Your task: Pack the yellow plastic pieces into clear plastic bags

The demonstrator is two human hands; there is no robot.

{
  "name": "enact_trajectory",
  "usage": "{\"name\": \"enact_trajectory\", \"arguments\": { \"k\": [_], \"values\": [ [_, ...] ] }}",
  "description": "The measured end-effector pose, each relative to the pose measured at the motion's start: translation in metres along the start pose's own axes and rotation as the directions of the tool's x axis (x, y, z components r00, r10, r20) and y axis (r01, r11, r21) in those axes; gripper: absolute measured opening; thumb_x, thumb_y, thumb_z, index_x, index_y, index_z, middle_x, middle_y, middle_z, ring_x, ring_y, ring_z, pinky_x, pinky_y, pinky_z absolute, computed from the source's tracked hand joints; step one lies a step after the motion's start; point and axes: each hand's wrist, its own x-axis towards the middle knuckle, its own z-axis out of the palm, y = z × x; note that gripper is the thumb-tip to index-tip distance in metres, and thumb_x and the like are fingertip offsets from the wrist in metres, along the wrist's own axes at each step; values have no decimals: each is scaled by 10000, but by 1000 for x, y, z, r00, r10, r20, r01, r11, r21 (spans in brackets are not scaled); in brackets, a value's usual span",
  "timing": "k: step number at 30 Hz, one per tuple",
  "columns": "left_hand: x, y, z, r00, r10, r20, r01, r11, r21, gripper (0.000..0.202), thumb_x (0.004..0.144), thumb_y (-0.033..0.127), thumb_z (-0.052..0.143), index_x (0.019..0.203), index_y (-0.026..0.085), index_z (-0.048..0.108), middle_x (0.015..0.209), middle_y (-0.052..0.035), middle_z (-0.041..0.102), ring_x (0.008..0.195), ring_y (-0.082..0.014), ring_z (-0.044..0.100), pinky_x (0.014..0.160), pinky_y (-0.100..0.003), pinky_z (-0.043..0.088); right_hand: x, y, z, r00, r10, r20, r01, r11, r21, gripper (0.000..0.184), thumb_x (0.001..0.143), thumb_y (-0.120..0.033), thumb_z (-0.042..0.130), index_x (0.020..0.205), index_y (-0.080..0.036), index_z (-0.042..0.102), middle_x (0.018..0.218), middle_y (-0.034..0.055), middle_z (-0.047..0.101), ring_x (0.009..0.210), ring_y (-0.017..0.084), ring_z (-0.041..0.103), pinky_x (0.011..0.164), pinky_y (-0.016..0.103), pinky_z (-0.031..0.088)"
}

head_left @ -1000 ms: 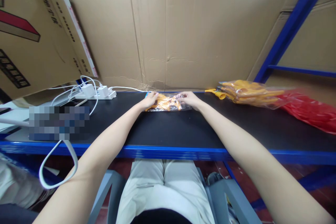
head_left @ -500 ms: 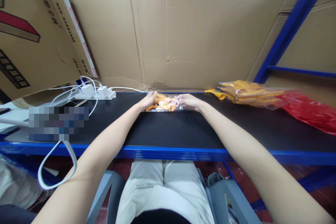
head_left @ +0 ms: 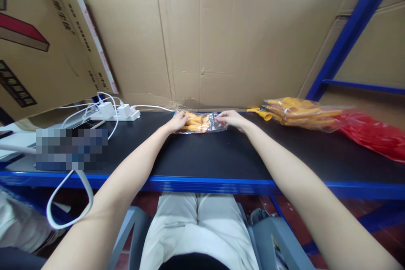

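A clear plastic bag (head_left: pixel 212 122) with orange-yellow plastic pieces (head_left: pixel 195 123) inside lies flat on the black tabletop (head_left: pixel 202 156), close to the cardboard at the back. At the bag's left end, my left hand (head_left: pixel 177 122) is closed on it, fingers over the orange pieces. My right hand (head_left: pixel 232 119) pinches the thin plastic at the right end, where the bag holds no pieces. What the pieces are cannot be made out.
To the right lie a loose orange funnel-like piece (head_left: pixel 263 113), stacked bags of orange pieces (head_left: pixel 297 113) and red plastic bags (head_left: pixel 370 135). On the left are a power strip (head_left: pixel 134 114) with white chargers, cables and a blurred-out device (head_left: pixel 72 148). Cardboard (head_left: pixel 247 42) walls the back.
My right hand has shifted slightly right and up along the bag's end. The orange pieces show more clearly, and my left hand sits slightly lower over them.
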Motion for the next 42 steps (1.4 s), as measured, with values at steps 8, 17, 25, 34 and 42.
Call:
{"name": "enact_trajectory", "arguments": {
  "k": [8,17,25,34,42],
  "values": [
    [-11,7,-9,997,-67,32,60,983,176,153,836,332,409,816,180,415,842,-59,541,791,-190,513,742,-320,401,-1,59,-71,737,-104,-668,-375,760,-531,452,741,-185,513,1189,-129,502,1276,155,445,1186,278,389,944,412,326],
    [-15,11,-11,998,-41,54,31,985,172,137,823,311,444,807,184,395,818,-45,523,772,-179,513,747,-305,401,-12,75,-82,692,120,-712,-635,571,-521,481,760,-229,490,1235,-151,487,1302,174,416,1246,296,324,986,498,243],
    [-13,8,-11,997,-28,66,15,983,183,153,832,324,432,824,177,391,838,-58,532,788,-180,509,743,-309,400,-4,32,-76,835,158,-527,-498,623,-603,375,813,-345,448,1056,-129,635,1083,182,602,1021,290,560,821,398,424],
    [-14,10,-11,997,-32,66,19,982,189,154,828,334,428,816,188,381,831,-51,520,779,-182,514,725,-298,398,0,45,-61,970,20,-242,-214,542,-813,495,741,-127,466,1214,-251,540,1295,82,482,1186,268,410,930,441,349],
    [-15,11,-11,997,-44,66,32,984,177,144,821,318,438,812,189,377,793,-37,505,755,-178,510,705,-294,394,1,26,-53,975,122,-184,-220,456,-862,300,713,-182,539,986,-239,651,1108,73,603,1089,256,497,865,412,374]
  ]
}}
